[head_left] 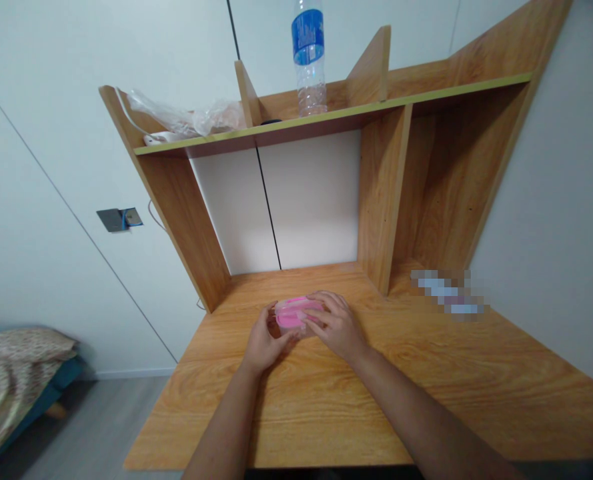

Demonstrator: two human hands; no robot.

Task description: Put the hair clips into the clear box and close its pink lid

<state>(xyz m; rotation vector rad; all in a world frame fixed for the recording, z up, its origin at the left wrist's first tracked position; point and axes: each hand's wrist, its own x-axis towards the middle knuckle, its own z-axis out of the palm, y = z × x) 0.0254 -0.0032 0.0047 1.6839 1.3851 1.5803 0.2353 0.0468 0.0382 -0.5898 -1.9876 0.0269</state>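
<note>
A small pink plastic box (293, 314) with a lid sits on the wooden desk (426, 387) near its middle. My left hand (263, 340) grips the box's left side with curled fingers. My right hand (337, 325) covers its right side and top, fingers wrapped over the lid. Most of the box is hidden beneath my fingers.
A hutch shelf (326, 120) above the desk carries a clear water bottle (309, 57) with a blue label, a crumpled plastic bag (191, 117) and a white cable. A blurred flat object (449, 291) lies at the right rear. A bed (16, 380) stands at the lower left.
</note>
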